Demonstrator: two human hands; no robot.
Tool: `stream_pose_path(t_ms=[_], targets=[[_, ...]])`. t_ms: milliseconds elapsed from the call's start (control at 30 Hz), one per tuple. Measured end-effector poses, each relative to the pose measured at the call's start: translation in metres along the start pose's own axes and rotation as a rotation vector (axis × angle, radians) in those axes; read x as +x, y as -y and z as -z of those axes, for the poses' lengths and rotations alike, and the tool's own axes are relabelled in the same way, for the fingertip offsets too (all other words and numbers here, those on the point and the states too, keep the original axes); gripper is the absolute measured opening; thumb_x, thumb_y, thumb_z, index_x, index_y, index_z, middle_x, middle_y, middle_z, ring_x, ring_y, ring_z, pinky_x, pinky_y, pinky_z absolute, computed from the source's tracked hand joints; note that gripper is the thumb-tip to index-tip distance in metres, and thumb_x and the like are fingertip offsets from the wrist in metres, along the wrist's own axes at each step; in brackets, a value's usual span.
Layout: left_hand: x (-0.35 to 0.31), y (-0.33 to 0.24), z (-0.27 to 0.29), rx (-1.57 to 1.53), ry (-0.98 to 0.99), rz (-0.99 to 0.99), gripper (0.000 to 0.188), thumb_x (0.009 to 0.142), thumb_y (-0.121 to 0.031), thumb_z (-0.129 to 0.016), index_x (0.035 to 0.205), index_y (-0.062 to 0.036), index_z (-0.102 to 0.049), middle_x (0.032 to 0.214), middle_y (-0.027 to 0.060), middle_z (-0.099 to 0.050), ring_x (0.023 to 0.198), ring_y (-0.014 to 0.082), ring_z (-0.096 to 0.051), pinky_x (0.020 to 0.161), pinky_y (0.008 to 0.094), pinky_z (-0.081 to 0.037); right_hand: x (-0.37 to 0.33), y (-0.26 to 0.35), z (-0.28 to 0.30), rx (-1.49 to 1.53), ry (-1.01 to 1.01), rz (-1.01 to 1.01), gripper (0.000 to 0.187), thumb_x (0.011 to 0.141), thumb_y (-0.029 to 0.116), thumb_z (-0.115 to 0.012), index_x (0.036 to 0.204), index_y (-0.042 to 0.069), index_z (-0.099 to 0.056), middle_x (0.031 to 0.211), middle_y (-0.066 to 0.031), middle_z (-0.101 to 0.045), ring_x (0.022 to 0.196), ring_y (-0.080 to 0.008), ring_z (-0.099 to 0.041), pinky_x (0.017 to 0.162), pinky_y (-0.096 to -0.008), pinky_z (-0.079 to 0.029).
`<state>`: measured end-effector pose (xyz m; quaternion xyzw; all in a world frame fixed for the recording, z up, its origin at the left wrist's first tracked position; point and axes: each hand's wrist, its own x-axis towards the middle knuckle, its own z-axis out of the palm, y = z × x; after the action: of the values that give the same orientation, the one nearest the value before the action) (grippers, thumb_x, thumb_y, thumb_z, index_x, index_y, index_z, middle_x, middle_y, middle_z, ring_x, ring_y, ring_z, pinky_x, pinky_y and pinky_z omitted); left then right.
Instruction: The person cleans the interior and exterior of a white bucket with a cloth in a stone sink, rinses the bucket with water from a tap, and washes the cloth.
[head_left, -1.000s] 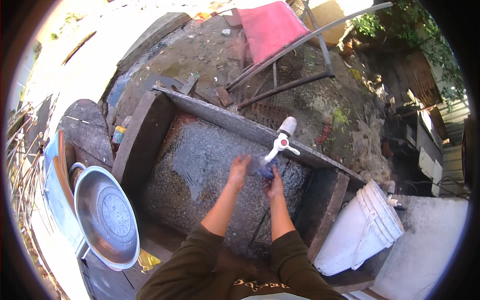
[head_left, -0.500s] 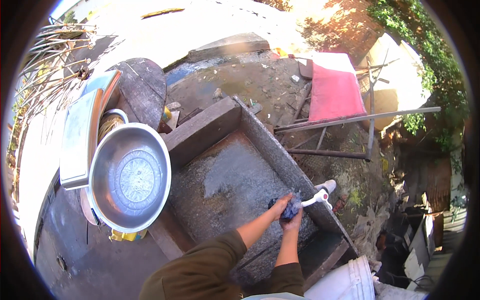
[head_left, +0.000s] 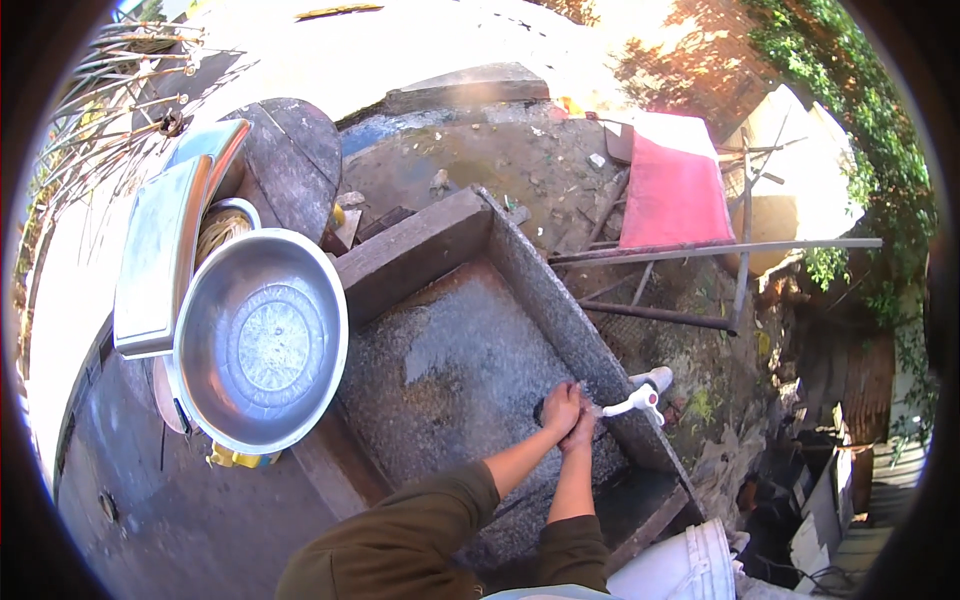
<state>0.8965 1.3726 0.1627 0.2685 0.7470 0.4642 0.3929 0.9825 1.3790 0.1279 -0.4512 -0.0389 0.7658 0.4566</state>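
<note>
Right of centre in the frame, the left hand (head_left: 561, 408) and the right hand (head_left: 580, 431) now meet under the white lever tap (head_left: 634, 402), inside the rough concrete sink (head_left: 420, 243). Half a second ago a dark blue bundle showed plainly between them; now the hands have closed together and it is mostly or wholly hidden, presumably still at that same spot. A dark patch (head_left: 539, 411) shows just left of the left hand, though I cannot tell whether it is part of the bundle. The fingers are curled in close; what they grip cannot be seen.

A second ago the hands were apart, lower centre-right. The view has since turned, bringing the shiny metal basin (head_left: 212, 345) further into the left of the frame and leaving the white plastic bucket (head_left: 680, 568) cut off at the lower edge.
</note>
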Motion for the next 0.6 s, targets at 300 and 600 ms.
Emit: stream_pose_path(t_ms=[300,600], targets=[[-0.036,0.022,0.012,0.318,0.342,-0.576,0.043,0.081,-0.040,-0.049,0.110,-0.0081,-0.052,0.117,0.0142,-0.049,0.112,0.0336,-0.042,0.091,0.0509,-0.032,-0.041,-0.011,0.001,0.246,0.283,-0.015,0.050,0.079,0.044,-0.036,0.112,0.009,-0.049,0.109,-0.0120,-0.052,0.105,-0.0314,-0.046,0.092,-0.0472,-0.034],[0.010,0.013,0.035,-0.487,0.653,0.052,0.038,0.085,-0.042,-0.050,0.097,-0.0064,-0.057,0.096,0.0149,-0.059,0.086,0.0355,-0.055,0.074,0.0396,-0.043,-0.053,-0.008,0.009,-0.053,-0.135,-0.106,0.028,0.074,0.034,-0.061,0.093,0.014,-0.056,0.086,-0.0011,-0.061,0.077,-0.0175,-0.059,0.067,-0.0284,-0.048]])
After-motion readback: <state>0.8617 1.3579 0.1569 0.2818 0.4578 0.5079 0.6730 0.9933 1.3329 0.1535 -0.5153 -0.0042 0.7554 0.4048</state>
